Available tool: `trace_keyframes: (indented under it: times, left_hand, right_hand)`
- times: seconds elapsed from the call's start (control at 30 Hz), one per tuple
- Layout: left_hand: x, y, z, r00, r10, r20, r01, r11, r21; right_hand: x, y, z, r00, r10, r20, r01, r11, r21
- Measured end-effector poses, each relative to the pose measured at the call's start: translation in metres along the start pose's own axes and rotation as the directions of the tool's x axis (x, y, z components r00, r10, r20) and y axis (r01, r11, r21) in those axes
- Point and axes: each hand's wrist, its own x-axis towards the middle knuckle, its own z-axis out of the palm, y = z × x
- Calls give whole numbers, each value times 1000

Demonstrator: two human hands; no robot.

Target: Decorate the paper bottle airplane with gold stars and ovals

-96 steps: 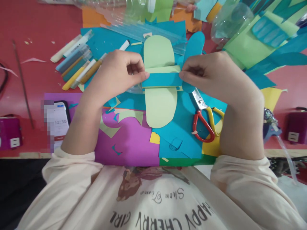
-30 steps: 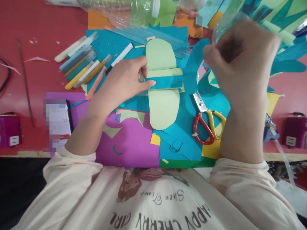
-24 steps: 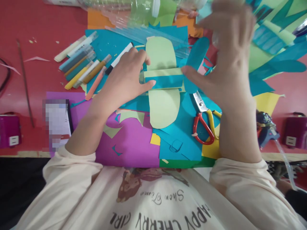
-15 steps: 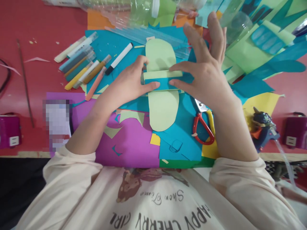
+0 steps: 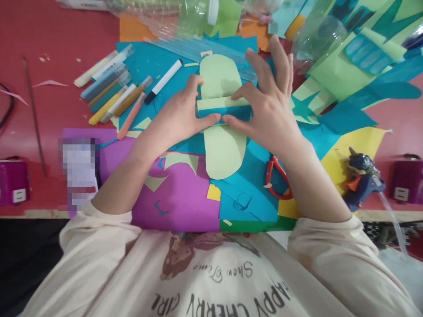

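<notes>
A light green paper oval [image 5: 222, 149] lies lengthwise on the blue sheets, with a blue paper strip [image 5: 213, 112] and a light green band folded across its middle. My left hand [image 5: 176, 119] pinches the left end of the strip between thumb and fingers. My right hand [image 5: 269, 110] pinches the right part of the strip with thumb and forefinger, its other fingers spread upward over the paper behind.
Markers and pens [image 5: 112, 90] lie at the left on the red table [image 5: 39, 39]. Red and yellow scissors [image 5: 276, 176] sit partly under my right wrist. A glue gun [image 5: 361, 178] rests at the right. Clear plastic bottles [image 5: 185, 15] and coloured paper fill the back. A phone [image 5: 81, 169] lies at the left.
My right hand left the strip, rose toward the bottles at the back right, then came down again and now pinches the strip's right part. My left hand kept its hold.
</notes>
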Motion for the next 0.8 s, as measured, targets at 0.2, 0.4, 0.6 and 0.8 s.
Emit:
trace_keyframes:
  times: [0.2, 0.4, 0.6, 0.8]
  left_hand:
    - [1, -4, -1, 1000, 13, 14, -12, 1000, -27]
    - [4, -12, -9, 998, 3, 59, 1, 999, -55]
    - [4, -10, -17, 991, -22, 129, 29, 998, -57]
    - [6, -15, -15, 990, 0, 140, 16, 993, -113]
  right_hand:
    - [-1, 4, -10, 997, 39, 72, -42, 998, 42]
    - [2, 12, -23, 989, 74, 125, -80, 996, 38]
    - [3, 16, -26, 980, 60, 187, -69, 997, 39]
    - [1, 21, -9, 999, 14, 32, -17, 996, 83]
